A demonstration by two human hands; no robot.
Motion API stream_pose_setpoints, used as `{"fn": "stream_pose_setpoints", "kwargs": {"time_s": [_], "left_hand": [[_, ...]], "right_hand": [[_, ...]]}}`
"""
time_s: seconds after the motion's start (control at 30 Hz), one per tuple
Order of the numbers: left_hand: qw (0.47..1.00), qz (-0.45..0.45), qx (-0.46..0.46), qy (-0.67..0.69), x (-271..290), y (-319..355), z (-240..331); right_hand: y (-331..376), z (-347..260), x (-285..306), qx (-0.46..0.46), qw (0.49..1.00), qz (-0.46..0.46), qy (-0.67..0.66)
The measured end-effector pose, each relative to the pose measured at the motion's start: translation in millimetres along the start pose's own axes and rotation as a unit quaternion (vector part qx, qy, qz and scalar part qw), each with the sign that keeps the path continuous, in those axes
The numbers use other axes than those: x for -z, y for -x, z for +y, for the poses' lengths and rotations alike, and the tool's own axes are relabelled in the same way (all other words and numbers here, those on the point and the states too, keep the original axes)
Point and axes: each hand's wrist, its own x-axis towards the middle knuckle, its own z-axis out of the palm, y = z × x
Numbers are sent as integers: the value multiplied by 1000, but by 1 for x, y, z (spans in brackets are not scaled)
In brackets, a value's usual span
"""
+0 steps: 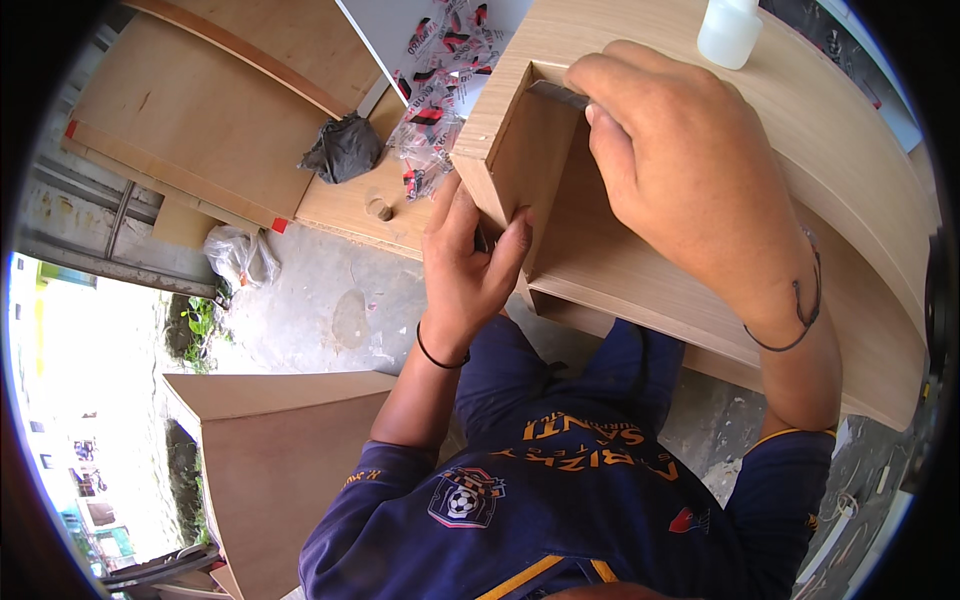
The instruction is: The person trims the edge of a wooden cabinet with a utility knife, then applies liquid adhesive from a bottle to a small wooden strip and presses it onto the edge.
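Right hand (690,190) curled shut on a thin dark tool (558,96), tip poking out past the fingertips against the inner corner of the wooden box (560,230); left hand (470,260) pinches the box's lower front edge, fingers closed on the panel; white plastic bottle (728,32) beyond the right knuckles; grey rag (342,148) and clear plastic packets (440,70) well left of the left fingers.

Light plywood box (560,215) — open-sided, thin blade (557,95) inside
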Motion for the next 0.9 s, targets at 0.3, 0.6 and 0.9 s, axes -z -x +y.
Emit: {"fn": "stream_pose_setpoints", "kwargs": {"time_s": [0.3, 0.6, 0.9], "left_hand": [[1000, -9, 6, 0, 2, 1, 1], [1000, -13, 12, 11, 2, -1, 2], [1000, -12, 17, 11, 1, 0, 1]], "right_hand": [[1, -4, -2, -4, 1000, 18, -3], [3, 7, -11, 15, 999, 39, 9], [1, 22, -2, 70, 989, 1, -131]]}}
